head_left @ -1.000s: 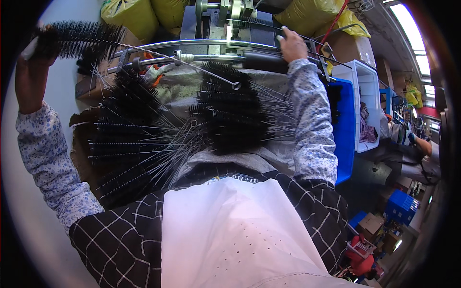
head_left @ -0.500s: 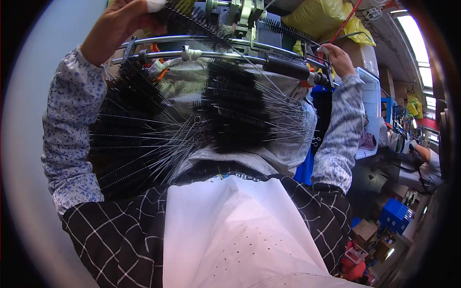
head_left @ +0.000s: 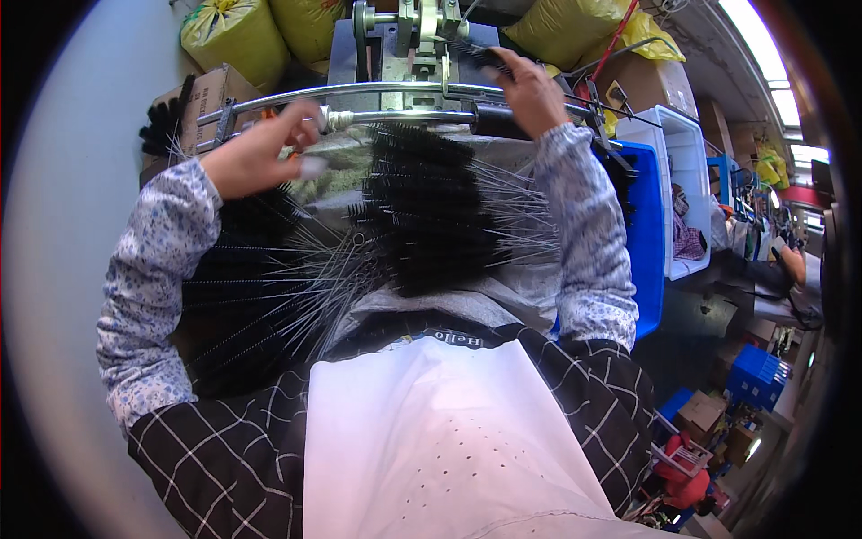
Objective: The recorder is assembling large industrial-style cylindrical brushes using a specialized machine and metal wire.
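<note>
Black bottle brush [head_left: 480, 58] lies at the metal machine [head_left: 404, 40], top centre, held there under the right hand [head_left: 530, 90], whose fingers are curled over it. Left hand [head_left: 260, 153] hangs just left of the curved steel rail [head_left: 359, 90], fingers loosely bent, thumb and forefinger near each other; cannot tell whether anything is pinched. Below the rail, a pile of black wire-stem brushes [head_left: 422, 216] rests on the lap, wire ends fanned outward. Blue bin [head_left: 642, 234] stands just right of the right forearm. Yellow sacks [head_left: 238, 31] sit behind the machine.

One head-worn fisheye view looks steeply down, close over the lap and machine [head_left: 409, 45].
</note>
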Motion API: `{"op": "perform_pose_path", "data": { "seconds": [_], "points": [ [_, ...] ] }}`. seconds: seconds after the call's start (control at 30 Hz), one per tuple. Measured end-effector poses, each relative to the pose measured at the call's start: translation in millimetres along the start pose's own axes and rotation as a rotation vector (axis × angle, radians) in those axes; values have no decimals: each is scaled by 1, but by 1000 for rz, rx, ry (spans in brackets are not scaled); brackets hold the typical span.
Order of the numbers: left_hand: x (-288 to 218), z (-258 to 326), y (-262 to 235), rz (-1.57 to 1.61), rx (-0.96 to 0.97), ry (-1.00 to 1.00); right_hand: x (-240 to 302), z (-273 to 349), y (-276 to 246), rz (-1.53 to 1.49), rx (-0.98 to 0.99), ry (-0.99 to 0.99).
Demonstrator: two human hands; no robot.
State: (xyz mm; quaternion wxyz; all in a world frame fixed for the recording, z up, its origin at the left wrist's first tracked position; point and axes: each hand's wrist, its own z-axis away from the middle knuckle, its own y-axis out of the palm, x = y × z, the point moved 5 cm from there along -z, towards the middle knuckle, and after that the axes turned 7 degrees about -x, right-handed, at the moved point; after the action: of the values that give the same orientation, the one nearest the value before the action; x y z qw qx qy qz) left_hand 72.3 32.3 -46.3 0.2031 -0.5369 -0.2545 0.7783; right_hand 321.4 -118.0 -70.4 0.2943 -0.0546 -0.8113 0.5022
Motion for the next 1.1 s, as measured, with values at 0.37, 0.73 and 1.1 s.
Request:
{"op": "perform_pose_path", "data": {
  "seconds": [0.37, 0.73, 1.1],
  "points": [
    [36, 19, 18, -972, 328, -184, -38, -19, 29, 430, 66, -13],
    [17, 50, -24, -470, 330, -345, -41, -17, 29, 346, 98, 89],
    [-12, 50, -28, -677, 127, 128, -32, -17, 27, 425, 16, -48]
  ]
}}
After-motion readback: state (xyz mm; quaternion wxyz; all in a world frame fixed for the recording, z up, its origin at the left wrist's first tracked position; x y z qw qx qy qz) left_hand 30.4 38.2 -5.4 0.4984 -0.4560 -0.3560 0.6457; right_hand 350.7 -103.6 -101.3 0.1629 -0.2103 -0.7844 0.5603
